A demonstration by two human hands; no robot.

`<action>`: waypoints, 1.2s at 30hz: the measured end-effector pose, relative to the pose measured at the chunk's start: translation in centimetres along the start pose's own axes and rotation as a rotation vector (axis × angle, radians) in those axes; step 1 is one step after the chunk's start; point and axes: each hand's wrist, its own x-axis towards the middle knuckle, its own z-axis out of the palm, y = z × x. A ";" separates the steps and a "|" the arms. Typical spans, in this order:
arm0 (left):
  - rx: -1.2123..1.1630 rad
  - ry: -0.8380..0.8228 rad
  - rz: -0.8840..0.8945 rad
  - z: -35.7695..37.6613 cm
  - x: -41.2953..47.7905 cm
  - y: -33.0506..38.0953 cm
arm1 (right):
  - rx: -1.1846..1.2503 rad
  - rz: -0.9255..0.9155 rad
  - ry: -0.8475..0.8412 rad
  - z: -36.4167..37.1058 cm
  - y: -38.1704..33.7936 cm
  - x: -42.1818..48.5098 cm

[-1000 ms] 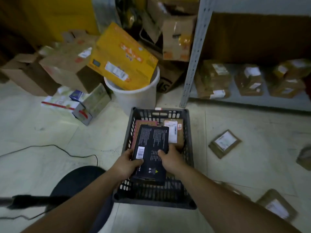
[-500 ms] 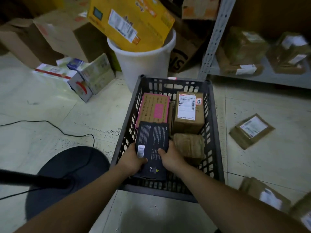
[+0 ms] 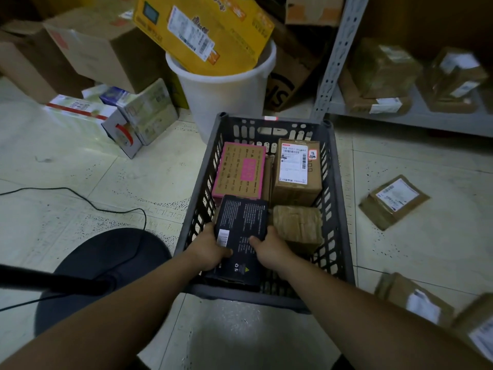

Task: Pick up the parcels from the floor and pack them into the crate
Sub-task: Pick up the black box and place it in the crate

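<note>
**A:** Starting at the left: the left hand (image 3: 210, 248) has a clenched grip on the black box (image 3: 241, 231), with the thumb on top near the barcode and the fingers under the left edge.

**B:** And where's the box itself?

**A:** It's inside the crate (image 3: 198, 209), in the near-left corner. Its long axis runs from the near wall toward the far wall, and the near end looks raised, so it isn't flat yet. The far end meets the pink box (image 3: 241, 170).

**B:** What about the other side?

**A:** The right hand (image 3: 269, 252) mirrors the left, thumb on the lid and fingers wrapped round the right edge. Both grips are on the near half of the box.

**B:** So the gap is what matters.

**A:** I'd say so. The slot lies between the crate's left wall and the taped bundle (image 3: 296, 227), which sits just beside the right hand. The box probably goes straight down with its long axis unchanged, though the right knuckles could catch on that bundle.

**B:** What's after that?

**A:** On the floor (image 3: 133, 182) to the right of the crate there's a flat parcel (image 3: 393, 200), with more near the right forearm. The right hand is the closer one.
</note>
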 end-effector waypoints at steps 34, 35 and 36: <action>0.404 -0.344 0.305 -5.3 0.9 5.6 | -1.013 -0.406 0.073 -8.5 -3.5 -1.4; 0.433 -0.347 0.317 -5.1 1.0 5.5 | -1.022 -0.386 0.029 -8.3 -3.4 -1.3; 0.447 -0.352 0.330 -4.9 1.1 5.4 | -1.018 -0.372 -0.013 -8.1 -3.2 -1.3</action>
